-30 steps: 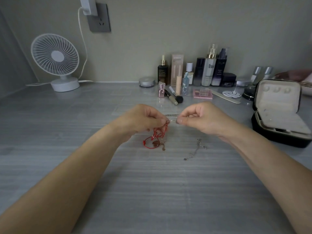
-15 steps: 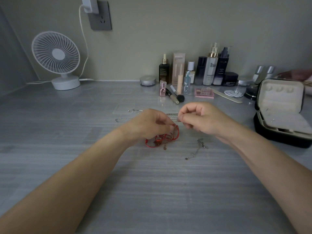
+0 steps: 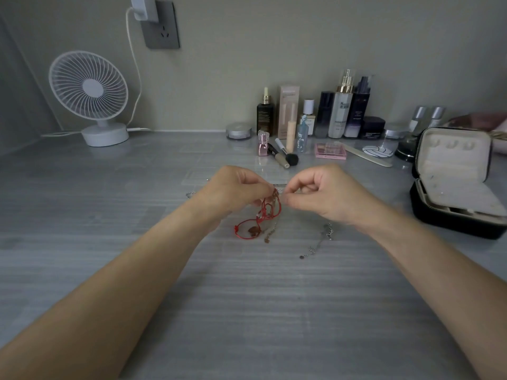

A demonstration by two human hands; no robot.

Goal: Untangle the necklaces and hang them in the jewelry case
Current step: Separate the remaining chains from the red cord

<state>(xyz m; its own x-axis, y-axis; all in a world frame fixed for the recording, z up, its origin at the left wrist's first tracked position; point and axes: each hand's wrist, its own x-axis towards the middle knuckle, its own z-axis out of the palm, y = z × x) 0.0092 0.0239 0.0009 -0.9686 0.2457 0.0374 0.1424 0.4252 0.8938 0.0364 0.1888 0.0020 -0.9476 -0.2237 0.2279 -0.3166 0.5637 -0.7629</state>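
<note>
A tangle of a red cord necklace (image 3: 259,219) with thin metal chains hangs between my hands at the middle of the grey table. My left hand (image 3: 233,189) pinches the top of the red cord. My right hand (image 3: 321,192) pinches a fine silver chain right beside it, fingertips almost touching. The cord's lower loop and a small brown pendant (image 3: 253,230) rest on the table. A loose silver chain (image 3: 319,239) lies under my right wrist. The open jewelry case (image 3: 455,182), black outside and beige inside, stands at the right.
Cosmetic bottles (image 3: 340,105), a makeup brush (image 3: 286,154), a pink palette (image 3: 330,150) and a nail file line the back of the table. A white desk fan (image 3: 90,94) stands back left, with its cable running to the wall socket (image 3: 162,26).
The red tangle dropped to the table half a second ago and is now lifted again, hanging longer. Both hands stay close together, shifting only slightly.
</note>
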